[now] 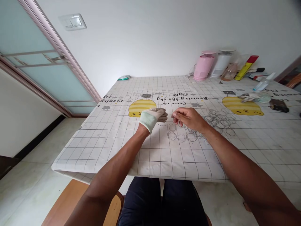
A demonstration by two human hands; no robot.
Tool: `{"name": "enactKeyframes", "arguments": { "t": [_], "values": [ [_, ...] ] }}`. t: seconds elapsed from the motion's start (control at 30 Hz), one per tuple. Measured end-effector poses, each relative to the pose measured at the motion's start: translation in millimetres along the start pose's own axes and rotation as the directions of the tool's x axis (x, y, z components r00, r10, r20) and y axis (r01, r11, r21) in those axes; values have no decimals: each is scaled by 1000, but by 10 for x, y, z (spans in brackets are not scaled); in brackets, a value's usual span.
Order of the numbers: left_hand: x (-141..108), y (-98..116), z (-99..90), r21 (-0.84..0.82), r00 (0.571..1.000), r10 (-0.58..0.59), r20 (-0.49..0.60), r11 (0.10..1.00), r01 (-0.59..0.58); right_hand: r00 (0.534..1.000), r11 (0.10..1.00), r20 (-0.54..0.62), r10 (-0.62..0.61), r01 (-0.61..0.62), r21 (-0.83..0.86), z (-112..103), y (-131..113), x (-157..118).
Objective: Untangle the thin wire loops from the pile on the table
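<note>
Though tangled, many thin rings [217, 121] beside the right grip [187, 118].

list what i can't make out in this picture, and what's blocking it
All in the head view:
Left hand: the palm side is hidden by the gloved hand itself, so its grip is unclear.
Thin strand between the hands: too fine to trace its ends.
Wire loops: partly covered by the right hand and forearm.
Red-and-yellow box: print too small to read.
Wooden seat: cut off by the bottom edge.
</note>
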State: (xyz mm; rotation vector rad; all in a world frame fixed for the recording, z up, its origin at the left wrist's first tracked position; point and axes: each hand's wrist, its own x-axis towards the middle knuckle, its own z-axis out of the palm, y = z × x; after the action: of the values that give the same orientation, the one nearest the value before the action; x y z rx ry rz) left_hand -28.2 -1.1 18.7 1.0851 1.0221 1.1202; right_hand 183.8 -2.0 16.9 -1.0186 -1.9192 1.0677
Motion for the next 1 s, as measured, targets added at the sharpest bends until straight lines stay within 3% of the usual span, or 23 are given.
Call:
{"name": "enactKeyframes", "arguments": {
  "t": [0.13,0.27,0.43,0.6,0.67,0.83,1.0],
  "values": [
    [3,9,-21,-41,998,-11,55,999,13,999,999,37,-10,9,37,31,-38,-1],
    [-1,21,-50,-80,999,-37,38,996,40,1000,999,29,-13,12,40,68,-63,-14],
    [10,1,-112,-92,999,29,16,995,-28,1000,1000,13,-28,28,12,105,-77,-31],
    [28,-23,-163,-253,979,42,198,968,9,998,996,26,-65,63,69,98,-114,-45],
    [31,-15,-152,-253,977,45,208,967,10,997,994,37,-65,61,91,78,-120,-46],
    [58,19,-110,-157,999,43,-8,987,-44,998,998,-53,-33,36,51,1,-76,-18],
    [50,17,-146,-1,968,137,-211,990,-140,985,1000,-173,3,0,20,-108,-3,21]
  ]
}}
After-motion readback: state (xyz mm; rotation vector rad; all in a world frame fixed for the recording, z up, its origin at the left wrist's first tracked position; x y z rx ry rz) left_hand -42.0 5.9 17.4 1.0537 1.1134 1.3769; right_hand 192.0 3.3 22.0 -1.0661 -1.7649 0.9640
